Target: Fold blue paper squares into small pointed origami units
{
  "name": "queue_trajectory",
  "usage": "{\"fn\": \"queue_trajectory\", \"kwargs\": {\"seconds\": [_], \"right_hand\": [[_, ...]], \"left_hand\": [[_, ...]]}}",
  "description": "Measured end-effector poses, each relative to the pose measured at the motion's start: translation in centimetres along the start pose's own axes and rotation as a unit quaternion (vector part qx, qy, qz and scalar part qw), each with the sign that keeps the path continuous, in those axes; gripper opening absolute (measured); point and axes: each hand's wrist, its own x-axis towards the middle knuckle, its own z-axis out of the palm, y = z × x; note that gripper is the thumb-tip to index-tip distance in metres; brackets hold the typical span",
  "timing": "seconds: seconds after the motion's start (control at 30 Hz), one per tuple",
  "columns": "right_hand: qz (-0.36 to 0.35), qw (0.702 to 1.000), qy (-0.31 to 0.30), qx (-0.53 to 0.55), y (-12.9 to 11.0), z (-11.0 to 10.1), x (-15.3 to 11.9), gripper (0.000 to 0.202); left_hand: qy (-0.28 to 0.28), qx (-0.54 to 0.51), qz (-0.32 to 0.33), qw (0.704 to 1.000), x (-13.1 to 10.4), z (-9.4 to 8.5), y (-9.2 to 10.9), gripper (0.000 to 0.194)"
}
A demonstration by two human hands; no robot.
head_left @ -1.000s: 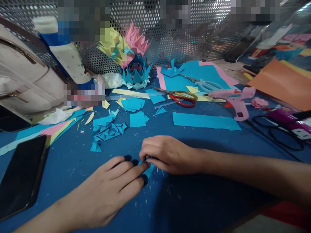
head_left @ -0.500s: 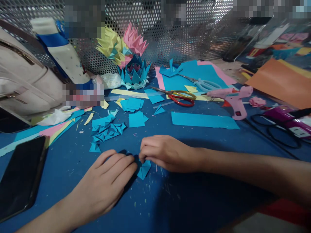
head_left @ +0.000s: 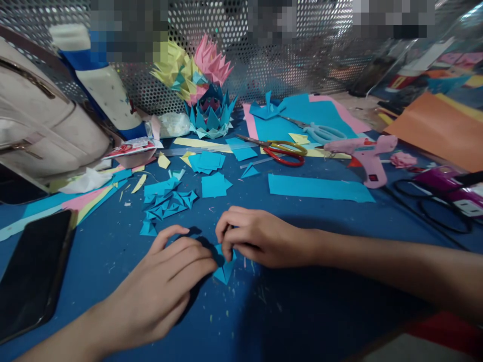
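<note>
A small folded blue paper piece (head_left: 225, 272) lies on the dark blue table between my two hands. My left hand (head_left: 171, 281) rests at its left side, fingers bent over and fingertips touching the paper's left edge; the index finger is lifted apart. From the right, my right hand (head_left: 260, 236) reaches over the upper part of the paper with curled fingers pressed on it. Several folded blue pieces (head_left: 169, 201) lie in a heap above my left hand. Flat blue squares (head_left: 215, 185) sit just behind, and a long blue strip (head_left: 320, 188) lies to the right.
Red-and-yellow-handled scissors (head_left: 285, 152), light blue scissors (head_left: 326, 131) and a pink glue gun (head_left: 372, 153) lie farther back. Paper flowers (head_left: 211, 113) stand by the mesh wall. A black phone (head_left: 32, 271) and a white bag (head_left: 41, 115) are on the left, cables at right.
My left hand's index finger has lifted away from its other fingers, and its fingertips have moved slightly right and down. My right hand's fingers have shifted downward over the paper. The view has moved slightly.
</note>
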Motion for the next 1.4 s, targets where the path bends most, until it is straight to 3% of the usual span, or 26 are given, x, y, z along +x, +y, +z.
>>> {"fn": "queue_trajectory", "kwargs": {"seconds": [0.2, 0.43, 0.63, 0.77, 0.93, 1.03, 1.2, 1.27, 1.4], "right_hand": [[-0.013, 1.0, -0.003, 0.019, 0.1, -0.2, -0.1, 0.031], [-0.037, 0.999, 0.0, 0.034, 0.4, -0.2, -0.3, 0.033], [-0.033, 0.999, 0.003, 0.042, 0.4, -0.1, -0.3, 0.032], [-0.022, 0.999, -0.006, 0.039, 0.3, -0.1, -0.3, 0.031], [-0.022, 0.999, -0.004, 0.036, 0.3, -0.1, -0.3, 0.03], [-0.018, 0.999, -0.01, 0.024, 0.2, -0.2, -0.3, 0.027], [0.005, 0.999, 0.008, -0.038, -0.4, 0.0, -0.1, 0.014], [0.025, 0.997, 0.019, -0.067, -0.7, 0.1, 0.0, 0.008], [0.036, 0.997, 0.028, -0.063, -0.8, 0.3, 0.0, 0.016]], "left_hand": [[-0.023, 0.0, -0.007, 1.0, 0.2, -0.1, -0.1, 0.05], [-0.015, -0.015, 0.001, 1.0, -0.1, -0.1, -0.2, 0.038], [-0.039, -0.03, 0.029, 0.998, 0.0, -0.4, -0.1, 0.047], [-0.011, -0.041, 0.088, 0.995, -0.1, -0.2, -0.1, 0.037], [0.014, -0.043, 0.094, 0.995, -0.3, 0.1, -0.2, 0.037], [0.03, 0.0, 0.115, 0.993, -0.7, 0.2, -0.2, 0.036], [0.041, 0.187, 0.191, 0.963, -1.6, 0.9, 0.2, 0.027], [0.033, 0.204, 0.194, 0.959, -1.6, 1.0, 0.3, 0.029], [0.011, 0.212, 0.172, 0.962, -0.6, 0.5, 0.3, 0.036]]}}
